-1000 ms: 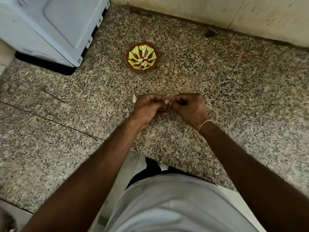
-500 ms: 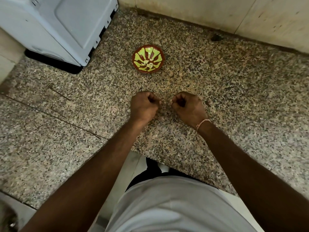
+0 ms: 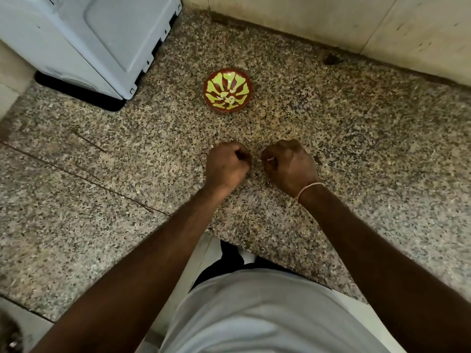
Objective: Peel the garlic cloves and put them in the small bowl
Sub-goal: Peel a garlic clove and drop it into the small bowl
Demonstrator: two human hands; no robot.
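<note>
Where the hands were joined over a clove a second ago, they are now drawn apart into fists on the worktop (image 3: 356, 154). A pale scrap is pinched by the right hand (image 3: 288, 164); what the curled left hand (image 3: 225, 165) holds cannot be told. The bowl (image 3: 228, 90) beyond appears empty, so peeling is judged unfinished.

We see open speckled table (image 3: 356, 138) between our hands and small bowl (image 3: 227, 90); nothing stands in that lane. Left hand (image 3: 225, 165) and right hand (image 3: 289, 165) sit near front edge, narrow gap between them. Left of bowl, grey appliance (image 3: 89, 39) blocks back-left corner, near bowl but apart. Wall (image 3: 331, 19) closes off back. Small dark spot (image 3: 330, 58) at wall foot, well right of bowl. We see broad bare stretches of table far left and far right.
</note>
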